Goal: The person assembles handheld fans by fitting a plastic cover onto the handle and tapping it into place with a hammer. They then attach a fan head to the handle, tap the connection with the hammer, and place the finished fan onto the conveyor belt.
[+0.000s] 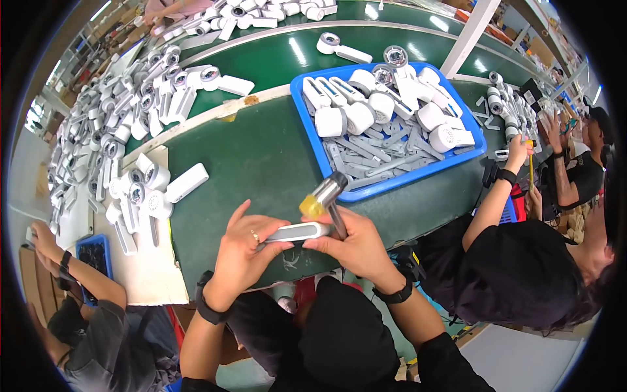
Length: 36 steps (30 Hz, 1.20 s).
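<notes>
My left hand (243, 245) is closed on one end of a white handle piece (298, 232) with a grey strip along it, held level above the table's near edge. My right hand (359, 242) grips a two-faced mallet (328, 189) with a metal head, one yellow face and one dark face. The thumb of that same hand also touches the handle piece's right end. Above the piece, the mallet's head stands tilted, its yellow face pointing down and left. My left fingers hide the piece's far left end.
A blue tray (480, 145) of white fan-like units and loose grey strips lies ahead on the green table (255, 157). More white units (140, 189) sit on cardboard at left, beside a large heap (111, 130). Co-workers' arms (490, 209) reach in on both sides.
</notes>
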### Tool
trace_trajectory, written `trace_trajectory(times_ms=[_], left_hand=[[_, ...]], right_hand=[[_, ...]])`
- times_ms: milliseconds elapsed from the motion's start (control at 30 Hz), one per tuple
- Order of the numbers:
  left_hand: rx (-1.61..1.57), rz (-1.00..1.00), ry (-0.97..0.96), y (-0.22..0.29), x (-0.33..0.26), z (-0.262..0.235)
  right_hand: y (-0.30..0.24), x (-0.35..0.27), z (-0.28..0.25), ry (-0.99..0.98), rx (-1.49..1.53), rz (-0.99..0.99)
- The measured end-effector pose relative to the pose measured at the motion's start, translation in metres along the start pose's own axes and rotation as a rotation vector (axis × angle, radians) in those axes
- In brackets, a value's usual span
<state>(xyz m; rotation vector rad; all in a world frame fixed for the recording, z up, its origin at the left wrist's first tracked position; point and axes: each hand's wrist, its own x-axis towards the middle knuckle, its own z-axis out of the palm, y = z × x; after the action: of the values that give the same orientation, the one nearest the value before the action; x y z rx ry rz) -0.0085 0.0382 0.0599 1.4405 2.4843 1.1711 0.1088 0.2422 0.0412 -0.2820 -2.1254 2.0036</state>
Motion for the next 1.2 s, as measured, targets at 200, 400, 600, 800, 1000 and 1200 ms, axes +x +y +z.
trace_trajectory(times_ms=[200, 400, 600, 800, 1000, 1200], left_hand=[[-0.117, 0.02, -0.03, -0.009, -0.009, 0.003], [-0.378, 0.078, -0.014, 0.04, 0.01, 0.008], [-0.262, 0.086, 0.314, 0.07, 0.015, 0.055], [-0.532, -0.033, 0.472, 0.061, 0.016, 0.06], [-0.617, -0.328, 0.449, 0.079, 0.025, 0.051], [-0.628, -0.324, 0.389, 0.075, 0.035, 0.056]], right_hand=[[-0.026, -0.004, 0.01, 0.043, -0.028, -0.232], [-0.024, -0.015, 0.01, 0.092, -0.212, -0.183], [-0.014, -0.022, 0.017, 0.224, -0.131, -0.405], [-0.01, -0.029, 0.02, 0.195, -0.207, -0.265], [-0.016, -0.024, 0.028, 0.236, -0.226, -0.499], [-0.014, -0.025, 0.026, 0.331, -0.272, -0.555]])
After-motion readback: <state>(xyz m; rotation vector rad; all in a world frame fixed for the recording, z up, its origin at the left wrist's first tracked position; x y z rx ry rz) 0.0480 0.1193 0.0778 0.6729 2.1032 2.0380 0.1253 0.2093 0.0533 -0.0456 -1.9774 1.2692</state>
